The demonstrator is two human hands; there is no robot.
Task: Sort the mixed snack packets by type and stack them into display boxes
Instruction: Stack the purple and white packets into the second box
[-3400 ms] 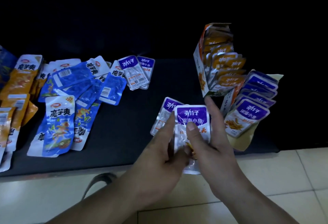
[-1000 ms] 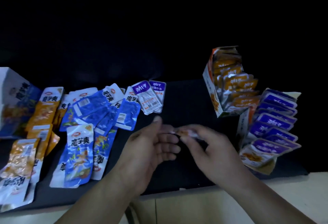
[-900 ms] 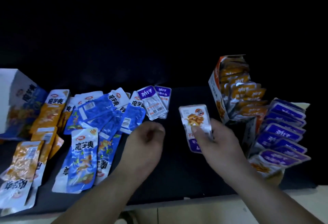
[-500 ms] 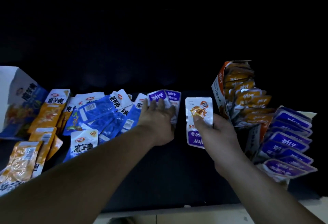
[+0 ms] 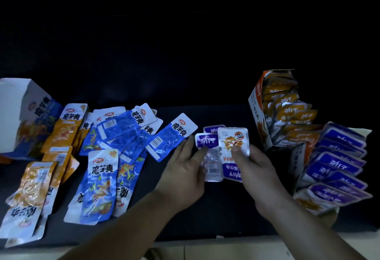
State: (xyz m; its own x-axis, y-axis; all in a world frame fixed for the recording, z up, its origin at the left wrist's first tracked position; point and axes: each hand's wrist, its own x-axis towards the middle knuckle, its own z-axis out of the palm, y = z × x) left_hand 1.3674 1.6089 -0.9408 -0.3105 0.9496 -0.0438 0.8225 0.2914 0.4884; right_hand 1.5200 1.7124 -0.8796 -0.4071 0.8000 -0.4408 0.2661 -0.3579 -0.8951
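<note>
Right hand (image 5: 255, 169) grips a purple-and-white packet (image 5: 233, 152), thumb on its face. Left hand (image 5: 185, 169) rests fingers on two more purple packets (image 5: 207, 142) just beside it, on the dark worktop (image 5: 205, 214). Blue packets (image 5: 131, 136) and orange packets (image 5: 63, 128) lie scattered left. Two display boxes stand right: one holds orange packets (image 5: 283, 111), the other purple (image 5: 337, 161).

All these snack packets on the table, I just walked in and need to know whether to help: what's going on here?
A person is sorting snack packets by type. The right hand holds a purple packet upside down, and the left hand is gathering two more purple ones beside it. At right, the orange display box and the purple display box already hold rows of packets. Blue packets and loose orange packets lie unsorted at left, near an open box.
</note>
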